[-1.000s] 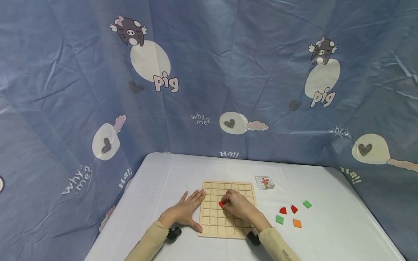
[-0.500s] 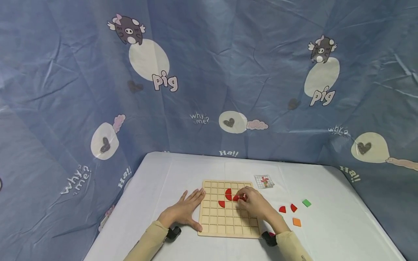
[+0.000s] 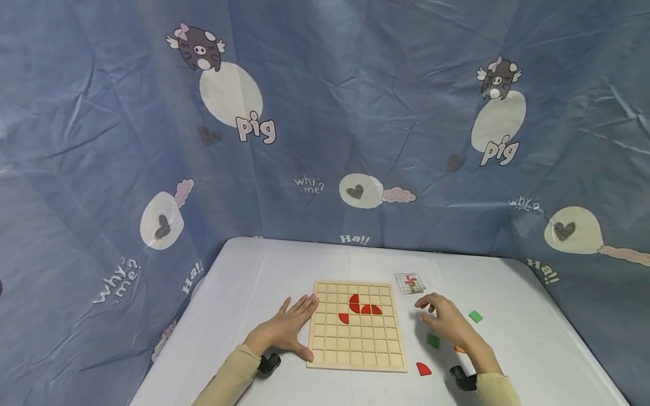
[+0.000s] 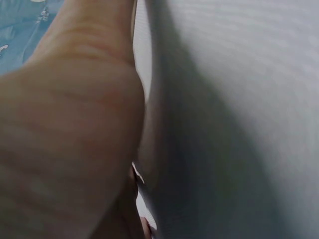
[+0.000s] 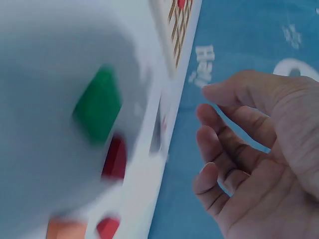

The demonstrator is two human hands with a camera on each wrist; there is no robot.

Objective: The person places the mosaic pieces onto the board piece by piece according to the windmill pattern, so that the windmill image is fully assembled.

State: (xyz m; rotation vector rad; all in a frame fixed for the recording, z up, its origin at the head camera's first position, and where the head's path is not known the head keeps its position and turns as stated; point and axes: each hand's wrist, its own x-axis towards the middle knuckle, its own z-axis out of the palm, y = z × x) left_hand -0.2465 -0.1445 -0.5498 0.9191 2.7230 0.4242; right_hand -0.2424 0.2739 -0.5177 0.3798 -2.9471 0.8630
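A wooden grid board [image 3: 355, 344] lies on the white table with several red quarter-circle tiles [image 3: 365, 309] in its cells. My left hand [image 3: 288, 329] is spread flat, fingertips and thumb at the board's left edge; the left wrist view shows mostly its skin, close up. To the right of the board, my right hand [image 3: 447, 320] hovers over the table, fingers loosely bent and nothing between them. Beneath it lies a green square tile [image 3: 433, 340]. The right wrist view shows this hand [image 5: 249, 149] near red quarter tiles [image 5: 115, 158], blurred.
A small pattern card [image 3: 409, 283] lies beyond the board's right side. A loose red quarter tile [image 3: 424, 369] lies near the board's lower right corner. Another green tile [image 3: 475, 316] lies farther right, and an orange tile [image 3: 459, 349] is partly hidden by the right wrist.
My right hand first worked at a red tile mid-board, then at the right end of the red row, and has now moved right, off the board. The left hand stays put.
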